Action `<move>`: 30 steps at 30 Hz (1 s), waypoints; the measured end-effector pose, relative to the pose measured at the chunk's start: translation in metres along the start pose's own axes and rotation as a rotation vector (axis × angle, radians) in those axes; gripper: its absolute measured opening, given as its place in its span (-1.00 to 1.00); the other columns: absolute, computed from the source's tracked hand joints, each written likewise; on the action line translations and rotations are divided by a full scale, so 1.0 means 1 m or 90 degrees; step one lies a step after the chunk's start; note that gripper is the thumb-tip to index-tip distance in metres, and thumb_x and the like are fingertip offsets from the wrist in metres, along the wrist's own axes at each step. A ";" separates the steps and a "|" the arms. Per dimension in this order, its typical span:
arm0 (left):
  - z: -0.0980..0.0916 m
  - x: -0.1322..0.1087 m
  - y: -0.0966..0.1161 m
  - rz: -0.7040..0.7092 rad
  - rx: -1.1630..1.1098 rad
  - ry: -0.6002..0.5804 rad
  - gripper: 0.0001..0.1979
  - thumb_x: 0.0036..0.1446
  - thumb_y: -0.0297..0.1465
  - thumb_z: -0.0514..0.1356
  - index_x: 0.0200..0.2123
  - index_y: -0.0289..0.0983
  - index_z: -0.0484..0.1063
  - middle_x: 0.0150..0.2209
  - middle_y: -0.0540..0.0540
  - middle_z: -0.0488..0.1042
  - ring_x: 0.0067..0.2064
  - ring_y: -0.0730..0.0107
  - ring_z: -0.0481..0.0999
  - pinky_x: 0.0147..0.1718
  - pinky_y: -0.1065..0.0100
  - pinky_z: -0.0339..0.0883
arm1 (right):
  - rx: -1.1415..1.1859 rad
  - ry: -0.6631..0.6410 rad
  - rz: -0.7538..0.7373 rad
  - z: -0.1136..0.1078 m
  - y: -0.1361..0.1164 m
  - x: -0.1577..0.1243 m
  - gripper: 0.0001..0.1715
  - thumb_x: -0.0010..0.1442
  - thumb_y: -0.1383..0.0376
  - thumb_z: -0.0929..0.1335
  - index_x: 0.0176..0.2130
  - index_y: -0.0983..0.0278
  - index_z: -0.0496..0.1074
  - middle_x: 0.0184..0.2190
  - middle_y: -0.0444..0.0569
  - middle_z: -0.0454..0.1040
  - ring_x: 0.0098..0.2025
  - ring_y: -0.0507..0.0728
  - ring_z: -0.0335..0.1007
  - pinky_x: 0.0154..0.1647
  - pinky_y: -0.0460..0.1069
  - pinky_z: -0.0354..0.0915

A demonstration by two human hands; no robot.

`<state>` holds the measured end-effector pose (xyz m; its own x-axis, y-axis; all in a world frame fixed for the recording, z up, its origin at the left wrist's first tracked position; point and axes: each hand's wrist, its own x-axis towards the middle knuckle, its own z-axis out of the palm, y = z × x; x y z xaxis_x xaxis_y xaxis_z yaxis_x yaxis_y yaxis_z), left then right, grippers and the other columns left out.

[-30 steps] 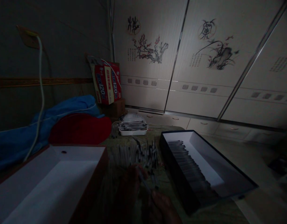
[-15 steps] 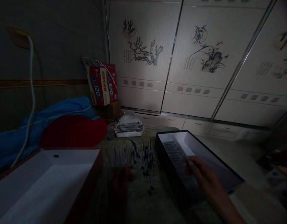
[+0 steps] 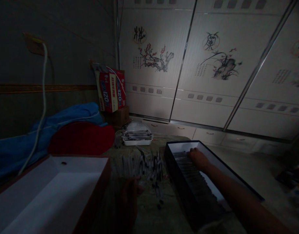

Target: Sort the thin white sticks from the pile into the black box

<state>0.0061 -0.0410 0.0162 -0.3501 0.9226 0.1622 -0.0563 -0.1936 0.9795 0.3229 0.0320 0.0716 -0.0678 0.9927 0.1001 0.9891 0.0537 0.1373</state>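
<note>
My right hand (image 3: 197, 158) reaches into the far end of a dark box (image 3: 167, 156). Its fingers are closed at the end of a pen among a row of thin pens (image 3: 195, 182) laid side by side along the box's left part. My left hand (image 3: 130, 191) is dim and low in the middle, its fingers curled together; what they hold, if anything, I cannot make out. Just beyond it lie loose clear pen barrels (image 3: 131, 165) and dark-tipped pens (image 3: 156, 165) on the greenish table covering (image 3: 149, 214).
A white tray (image 3: 137, 142) full of pens stands farther back. On the left is an open box (image 3: 104, 169) with a white inside, beside a red cushion-like thing (image 3: 81, 138) and blue cloth (image 3: 73, 112). A red-and-white carton (image 3: 112, 92) stands before pale sliding doors (image 3: 161, 107).
My right hand has moved from above the middle of the dark box to the row's far end, uncovering more of the row. My left hand has hardly moved. The view has shifted slightly.
</note>
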 end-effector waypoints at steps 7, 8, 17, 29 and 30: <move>0.001 0.001 -0.001 -0.003 0.015 0.018 -0.61 -0.05 -0.02 0.15 -0.44 -0.21 0.54 -0.66 -0.02 0.45 -0.55 0.26 0.46 -0.50 0.31 0.36 | 0.086 0.047 0.004 0.001 -0.004 0.008 -0.61 0.11 0.59 0.22 -0.17 0.36 0.52 -0.22 0.17 0.49 -0.12 0.15 0.36 -0.11 -0.05 0.18; 0.001 0.000 0.000 -0.005 0.016 0.020 -0.60 -0.04 -0.01 0.15 -0.43 -0.22 0.53 -0.65 -0.03 0.46 -0.54 0.27 0.46 -0.49 0.32 0.36 | 0.101 0.068 0.009 -0.004 -0.006 0.007 -0.61 0.14 0.57 0.20 -0.16 0.37 0.51 -0.23 0.16 0.49 -0.13 0.15 0.37 -0.10 -0.05 0.19; -0.013 0.005 0.003 0.035 0.088 0.115 -0.72 0.08 -0.17 0.05 -0.44 -0.24 0.39 -0.60 0.02 0.39 -0.50 0.38 0.38 -0.41 0.37 0.29 | 0.411 0.237 -0.092 -0.051 -0.122 -0.069 -0.71 0.23 0.34 0.18 -0.20 0.25 0.44 -0.28 0.00 0.48 -0.25 0.10 0.41 -0.23 -0.05 0.28; -0.017 0.015 0.005 0.008 -0.037 0.218 -0.74 0.05 -0.23 0.11 -0.23 -0.25 0.28 -0.54 0.03 0.41 -0.53 0.42 0.40 -0.48 0.38 0.31 | 0.383 0.122 -0.062 0.016 -0.241 -0.027 -0.70 0.06 0.36 0.32 -0.15 0.29 0.43 -0.19 0.08 0.45 -0.08 0.19 0.34 -0.10 0.00 0.21; -0.017 0.015 0.003 0.006 -0.043 0.219 -0.72 0.03 -0.20 0.12 -0.24 -0.25 0.29 -0.53 0.03 0.41 -0.52 0.43 0.41 -0.48 0.38 0.32 | 0.376 0.125 -0.061 0.016 -0.248 -0.022 -0.69 0.07 0.34 0.32 -0.14 0.30 0.42 -0.19 0.10 0.45 -0.08 0.21 0.34 -0.09 0.03 0.21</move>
<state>-0.0150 -0.0331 0.0201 -0.6448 0.7565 0.1093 -0.1100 -0.2334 0.9661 0.0814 -0.0016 0.0196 -0.1263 0.9453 0.3009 0.8789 0.2473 -0.4080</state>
